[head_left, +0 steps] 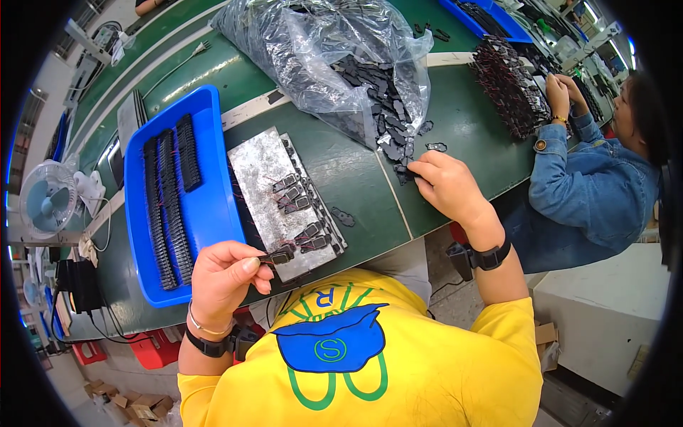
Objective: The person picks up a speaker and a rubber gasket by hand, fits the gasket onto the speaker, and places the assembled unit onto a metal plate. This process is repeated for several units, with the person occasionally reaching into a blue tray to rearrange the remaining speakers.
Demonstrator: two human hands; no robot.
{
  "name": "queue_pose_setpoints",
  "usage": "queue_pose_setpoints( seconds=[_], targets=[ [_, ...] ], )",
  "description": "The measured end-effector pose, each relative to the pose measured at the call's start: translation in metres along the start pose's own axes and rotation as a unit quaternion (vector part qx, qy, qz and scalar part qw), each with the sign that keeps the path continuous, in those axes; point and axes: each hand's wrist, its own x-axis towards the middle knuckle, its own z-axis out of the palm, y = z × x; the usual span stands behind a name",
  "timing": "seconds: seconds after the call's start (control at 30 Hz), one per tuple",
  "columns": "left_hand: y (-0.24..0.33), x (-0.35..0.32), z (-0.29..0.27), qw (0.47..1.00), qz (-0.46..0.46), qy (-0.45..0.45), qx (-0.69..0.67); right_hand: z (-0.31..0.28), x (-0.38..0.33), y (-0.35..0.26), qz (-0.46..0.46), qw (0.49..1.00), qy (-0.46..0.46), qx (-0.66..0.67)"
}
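My left hand point(229, 276) pinches a small black part with thin red wires point(280, 255) between thumb and fingers, over the near left edge of a silvery metal plate point(262, 171). Several similar black wired parts point(293, 197) lie on that plate along its right side. My right hand point(449, 183) reaches to the right, its fingertips closed on a flat black plastic piece point(403, 174) at the near end of a loose heap. More flat black pieces point(370, 82) spill out of a large clear plastic bag point(306, 57).
A blue tray point(220, 206) holding rows of black parts stands at the left. To the right, a person in a denim jacket point(590, 181) works beside a stack of wired parts point(501, 89). Another blue tray point(516, 30) is at the far right; a fan point(48, 199) stands far left.
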Motion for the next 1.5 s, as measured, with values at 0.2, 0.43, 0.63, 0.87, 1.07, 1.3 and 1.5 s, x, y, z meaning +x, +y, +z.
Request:
queue_pose_setpoints(
  seconds=[0.2,0.43,0.63,0.87,1.07,1.3,1.5],
  targets=[
    [-0.001,-0.004,-0.005,1.000,0.009,0.009,0.000,0.005,-0.005,-0.004,0.025,0.998,0.013,0.048],
    [-0.003,-0.006,-0.006,1.000,0.007,-0.001,0.000,-0.004,-0.028,-0.027,0.123,0.970,-0.069,0.199],
    [-0.003,-0.005,-0.002,1.000,0.002,-0.003,0.001,-0.011,-0.031,-0.044,0.152,0.981,-0.022,0.119],
    [-0.003,-0.007,0.000,1.000,-0.008,-0.009,-0.002,-0.009,-0.020,-0.039,0.118,0.986,-0.092,0.071],
    [-0.001,-0.011,0.003,1.000,-0.023,-0.005,0.008,-0.006,-0.002,-0.031,0.073,0.983,-0.142,0.090],
    [-0.001,-0.003,0.005,0.997,-0.066,0.039,0.026,0.004,-0.023,-0.061,0.236,0.921,0.021,0.311],
    [-0.003,0.001,0.009,0.994,-0.079,0.051,0.051,-0.011,0.014,-0.119,-0.025,0.961,0.092,0.259]
  ],
)
